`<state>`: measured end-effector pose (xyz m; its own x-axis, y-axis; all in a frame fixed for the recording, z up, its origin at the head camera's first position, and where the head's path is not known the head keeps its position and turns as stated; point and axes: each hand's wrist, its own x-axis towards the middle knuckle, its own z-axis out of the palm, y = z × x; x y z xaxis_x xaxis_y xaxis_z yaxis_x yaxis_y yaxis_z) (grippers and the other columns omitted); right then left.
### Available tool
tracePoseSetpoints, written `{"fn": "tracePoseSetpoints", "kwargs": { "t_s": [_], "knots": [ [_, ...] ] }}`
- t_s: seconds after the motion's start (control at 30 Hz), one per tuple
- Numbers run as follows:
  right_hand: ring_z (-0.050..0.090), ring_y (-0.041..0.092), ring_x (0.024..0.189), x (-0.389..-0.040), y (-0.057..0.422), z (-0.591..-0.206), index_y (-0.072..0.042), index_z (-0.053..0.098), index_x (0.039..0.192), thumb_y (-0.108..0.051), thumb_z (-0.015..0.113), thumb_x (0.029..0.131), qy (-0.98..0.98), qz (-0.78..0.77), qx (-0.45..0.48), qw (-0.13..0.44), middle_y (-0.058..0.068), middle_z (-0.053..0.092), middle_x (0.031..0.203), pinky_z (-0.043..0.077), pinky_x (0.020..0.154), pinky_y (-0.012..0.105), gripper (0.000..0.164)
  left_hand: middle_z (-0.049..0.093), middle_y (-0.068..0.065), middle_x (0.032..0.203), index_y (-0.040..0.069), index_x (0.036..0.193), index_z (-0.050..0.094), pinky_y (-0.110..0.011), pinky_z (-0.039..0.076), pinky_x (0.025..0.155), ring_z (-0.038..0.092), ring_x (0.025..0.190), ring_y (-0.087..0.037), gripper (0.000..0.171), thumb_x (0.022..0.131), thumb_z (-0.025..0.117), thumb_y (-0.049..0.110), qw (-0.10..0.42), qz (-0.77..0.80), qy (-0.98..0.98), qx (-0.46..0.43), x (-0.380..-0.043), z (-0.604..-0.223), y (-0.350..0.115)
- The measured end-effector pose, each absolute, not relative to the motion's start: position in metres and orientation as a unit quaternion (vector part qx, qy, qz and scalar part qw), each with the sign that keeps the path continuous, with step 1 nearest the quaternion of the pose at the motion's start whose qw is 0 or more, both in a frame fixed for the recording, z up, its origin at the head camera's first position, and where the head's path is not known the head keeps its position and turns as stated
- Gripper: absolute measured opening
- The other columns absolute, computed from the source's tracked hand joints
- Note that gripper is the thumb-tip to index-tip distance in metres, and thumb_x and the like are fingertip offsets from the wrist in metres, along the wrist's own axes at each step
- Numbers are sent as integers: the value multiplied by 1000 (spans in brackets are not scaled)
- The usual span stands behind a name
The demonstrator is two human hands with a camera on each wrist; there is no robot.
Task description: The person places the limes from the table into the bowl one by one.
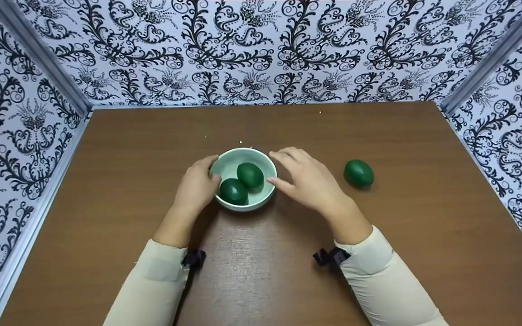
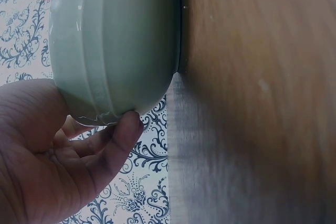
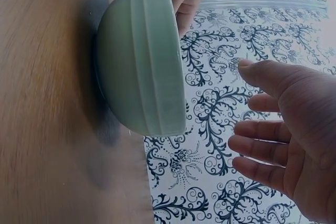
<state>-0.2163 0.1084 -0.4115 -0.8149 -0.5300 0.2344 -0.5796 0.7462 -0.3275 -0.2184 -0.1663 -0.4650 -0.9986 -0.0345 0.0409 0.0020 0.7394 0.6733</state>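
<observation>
A pale green bowl (image 1: 230, 159) stands upright on the table, with two dark green, egg-shaped fruits inside: one nearer the back (image 1: 250, 175), the other at the front left (image 1: 234, 192). My left hand (image 1: 197, 183) holds the bowl's left side, thumb at the rim and fingers against the outer wall (image 2: 121, 45). To the right of the bowl is my right hand (image 1: 308, 181), its fingers spread and holding nothing. In the right wrist view a gap separates this hand (image 3: 294, 135) from the bowl (image 3: 142, 66). A third green fruit (image 1: 358, 173) lies on the table beyond it.
The brown wooden table (image 1: 252, 290) is enclosed at the back and both sides by panels with a black-and-white scroll pattern (image 1: 243, 54). Grey strips run along the corners. Tiny pale specks lie behind the bowl.
</observation>
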Motion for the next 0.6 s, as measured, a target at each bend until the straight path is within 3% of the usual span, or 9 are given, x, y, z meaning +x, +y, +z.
{"fn": "tracePoseSetpoints", "kwargs": {
  "t_s": [0.6],
  "knots": [
    [56, 29, 135, -219, 113, -410, -15, 57, 149, -46, 70, 97, -934, 200, 289, 61, 8, 61, 142, 50, 110, 50, 62, 61, -22, 145, 3, 146, 58, -52, 46, 113, 59, 134, -38, 54, 92, 57, 6, 27, -366, -930, 7, -219, -465, -166]
  ]
}}
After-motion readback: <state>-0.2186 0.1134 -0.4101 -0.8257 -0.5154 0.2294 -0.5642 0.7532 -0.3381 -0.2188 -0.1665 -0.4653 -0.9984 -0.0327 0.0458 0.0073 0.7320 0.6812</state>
